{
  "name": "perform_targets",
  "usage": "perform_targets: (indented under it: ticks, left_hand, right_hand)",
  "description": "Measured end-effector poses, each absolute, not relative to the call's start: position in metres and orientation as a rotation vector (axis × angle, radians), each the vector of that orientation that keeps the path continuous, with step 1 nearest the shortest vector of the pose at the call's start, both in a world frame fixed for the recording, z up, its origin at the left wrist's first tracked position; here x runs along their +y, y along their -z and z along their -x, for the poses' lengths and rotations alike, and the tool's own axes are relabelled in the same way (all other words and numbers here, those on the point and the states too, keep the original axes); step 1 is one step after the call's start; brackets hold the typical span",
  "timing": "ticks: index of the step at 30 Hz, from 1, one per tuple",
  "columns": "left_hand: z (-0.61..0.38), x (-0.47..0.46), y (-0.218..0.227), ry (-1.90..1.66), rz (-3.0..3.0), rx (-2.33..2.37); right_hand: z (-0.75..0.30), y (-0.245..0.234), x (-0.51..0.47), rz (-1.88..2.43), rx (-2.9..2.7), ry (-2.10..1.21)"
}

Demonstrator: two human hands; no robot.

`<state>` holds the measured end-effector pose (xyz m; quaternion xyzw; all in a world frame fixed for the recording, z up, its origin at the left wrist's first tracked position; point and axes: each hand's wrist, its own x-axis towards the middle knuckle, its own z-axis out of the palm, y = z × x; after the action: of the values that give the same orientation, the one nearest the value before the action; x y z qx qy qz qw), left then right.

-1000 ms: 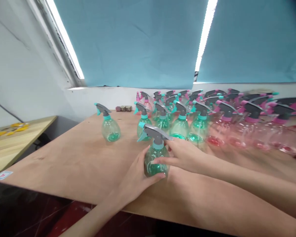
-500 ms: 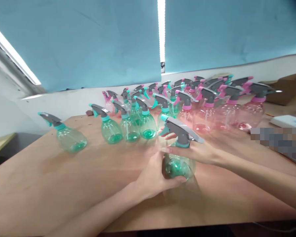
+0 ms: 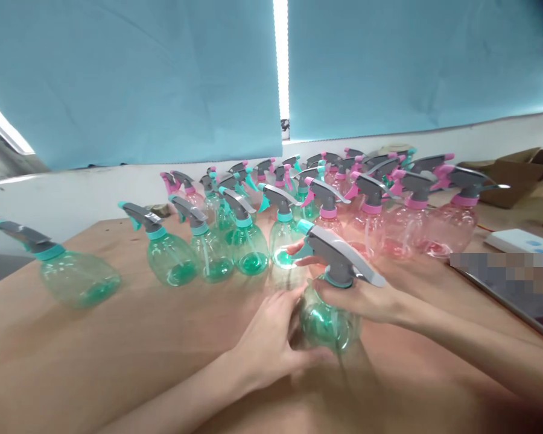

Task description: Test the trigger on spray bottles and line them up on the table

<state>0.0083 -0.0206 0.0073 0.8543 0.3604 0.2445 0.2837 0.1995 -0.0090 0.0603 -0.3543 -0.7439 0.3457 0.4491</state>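
A green see-through spray bottle (image 3: 328, 325) with a grey and turquoise trigger head (image 3: 339, 256) is in front of me, its nozzle pointing left. My right hand (image 3: 357, 298) is wrapped round its neck, just under the head, with fingers showing behind the trigger. Around the lower left side of the same bottle my left hand (image 3: 271, 337) is cupped, thumb stretched along near the base. The thumb is blurred and its fingertips are hidden behind the bottle. Nearest beyond the hands stands another green spray bottle (image 3: 283, 235).
Several green spray bottles (image 3: 248, 247) stand in a row on the wooden table (image 3: 163, 337), with one (image 3: 79, 277) apart at the left. Pink spray bottles (image 3: 452, 223) crowd the right and back. A white box (image 3: 520, 241) and an open cardboard box (image 3: 509, 181) lie at the right.
The view has shifted, so the standing bottles appear farther left and lower. The bottle between my hands appears slightly lower and to the right. My left thumb has moved down a little from its side.
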Motion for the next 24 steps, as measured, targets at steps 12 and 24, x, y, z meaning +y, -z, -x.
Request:
perform_targets:
  ticks: [12,24]
  left_hand:
    - [0.011,-0.016,-0.005,-0.378,-2.713,1.195]
    - [0.010,-0.014,-0.004,-0.403,-2.676,1.132]
  right_hand:
    - [-0.207,-0.061,0.013,0.819,-1.830,-0.794]
    - [-0.209,-0.068,0.008,0.940,-1.806,-0.890]
